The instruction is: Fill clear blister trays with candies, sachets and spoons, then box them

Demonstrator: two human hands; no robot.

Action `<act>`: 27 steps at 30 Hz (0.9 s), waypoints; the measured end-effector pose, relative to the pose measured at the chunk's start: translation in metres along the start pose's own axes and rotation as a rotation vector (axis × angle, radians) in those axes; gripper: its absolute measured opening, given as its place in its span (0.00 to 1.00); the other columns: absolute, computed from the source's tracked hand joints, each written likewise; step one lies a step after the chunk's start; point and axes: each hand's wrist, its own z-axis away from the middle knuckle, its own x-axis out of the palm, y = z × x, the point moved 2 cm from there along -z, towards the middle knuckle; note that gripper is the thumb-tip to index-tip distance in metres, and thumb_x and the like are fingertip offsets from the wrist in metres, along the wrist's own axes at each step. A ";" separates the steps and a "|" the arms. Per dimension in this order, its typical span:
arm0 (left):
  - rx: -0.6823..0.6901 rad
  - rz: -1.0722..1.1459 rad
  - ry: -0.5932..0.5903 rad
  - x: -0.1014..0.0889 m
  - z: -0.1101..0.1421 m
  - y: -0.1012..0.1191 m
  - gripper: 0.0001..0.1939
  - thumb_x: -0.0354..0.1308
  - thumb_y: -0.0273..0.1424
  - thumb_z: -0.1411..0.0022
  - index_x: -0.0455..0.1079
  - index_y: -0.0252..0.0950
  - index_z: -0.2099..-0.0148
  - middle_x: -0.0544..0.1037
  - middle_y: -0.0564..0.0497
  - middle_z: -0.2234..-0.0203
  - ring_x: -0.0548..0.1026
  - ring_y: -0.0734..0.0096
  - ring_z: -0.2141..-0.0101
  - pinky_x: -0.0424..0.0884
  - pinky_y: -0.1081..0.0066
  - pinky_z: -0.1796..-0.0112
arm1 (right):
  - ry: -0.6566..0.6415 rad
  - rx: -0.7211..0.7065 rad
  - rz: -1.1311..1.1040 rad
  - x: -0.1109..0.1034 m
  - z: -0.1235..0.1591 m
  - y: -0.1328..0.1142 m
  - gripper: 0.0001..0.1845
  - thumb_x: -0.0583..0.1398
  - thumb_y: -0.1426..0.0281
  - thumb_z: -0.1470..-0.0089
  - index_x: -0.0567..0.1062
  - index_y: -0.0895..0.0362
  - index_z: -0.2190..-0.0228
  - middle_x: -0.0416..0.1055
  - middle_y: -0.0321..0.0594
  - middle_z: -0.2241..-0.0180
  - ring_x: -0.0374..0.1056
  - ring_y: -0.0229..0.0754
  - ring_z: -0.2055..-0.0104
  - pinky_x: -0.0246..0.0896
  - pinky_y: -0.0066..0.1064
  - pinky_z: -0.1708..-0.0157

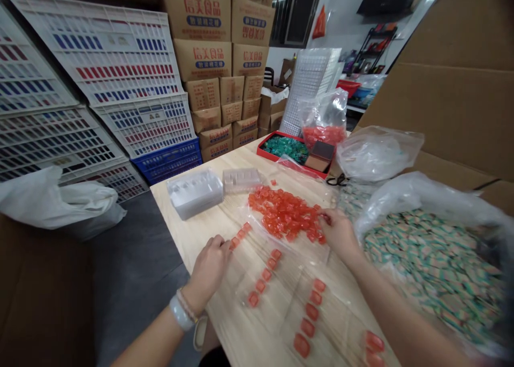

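Observation:
My left hand (211,268), wearing a wide pale bracelet, has its fingers curled and pinched at the near end of a short row of small red translucent pieces (241,234). This row lies on a clear plastic tray, and its nearest piece is partly hidden by my fingertips. My right hand (341,232) is closed in a pinch at the right edge of a heap of loose red pieces (285,211), with a small red piece at its fingertips. More red pieces sit in rows in clear trays nearer to me, one row (264,275) left and another (311,316) right.
Stacked clear trays (195,193) stand at the table's left edge. A red box (263,151) of green pieces lies at the back beside a bag of red pieces (325,134). Right is a large plastic-lined bag of striped pieces (433,265). Crates (132,77) and cartons (204,61) are stacked behind.

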 end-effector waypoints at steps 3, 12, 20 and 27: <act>-0.107 0.281 0.024 -0.004 -0.002 -0.011 0.13 0.46 0.31 0.45 0.71 0.35 0.66 0.70 0.48 0.72 0.68 0.69 0.71 0.63 0.70 0.68 | -0.018 -0.083 -0.304 -0.001 0.033 -0.041 0.13 0.50 0.70 0.54 0.72 0.58 0.69 0.66 0.43 0.71 0.63 0.41 0.67 0.57 0.31 0.65; -0.422 1.122 -0.043 -0.023 0.004 0.002 0.20 0.61 0.38 0.58 0.72 0.30 0.64 0.73 0.51 0.79 0.65 0.78 0.79 0.61 0.75 0.74 | -0.523 0.210 -1.099 0.064 0.098 -0.145 0.10 0.54 0.70 0.57 0.72 0.58 0.72 0.65 0.35 0.76 0.59 0.33 0.78 0.57 0.27 0.75; -0.367 1.284 -0.042 -0.016 0.010 0.016 0.19 0.62 0.36 0.58 0.72 0.29 0.63 0.76 0.45 0.73 0.71 0.70 0.70 0.65 0.71 0.66 | -0.289 0.061 -0.800 0.070 0.103 -0.158 0.07 0.56 0.73 0.58 0.74 0.56 0.74 0.62 0.36 0.74 0.60 0.37 0.72 0.56 0.28 0.71; -0.308 0.922 0.137 -0.007 0.012 0.000 0.15 0.56 0.35 0.53 0.72 0.30 0.63 0.76 0.46 0.71 0.72 0.65 0.68 0.67 0.66 0.64 | -0.405 0.025 -0.740 0.074 0.108 -0.152 0.10 0.55 0.78 0.59 0.75 0.56 0.77 0.62 0.35 0.76 0.61 0.37 0.72 0.56 0.28 0.71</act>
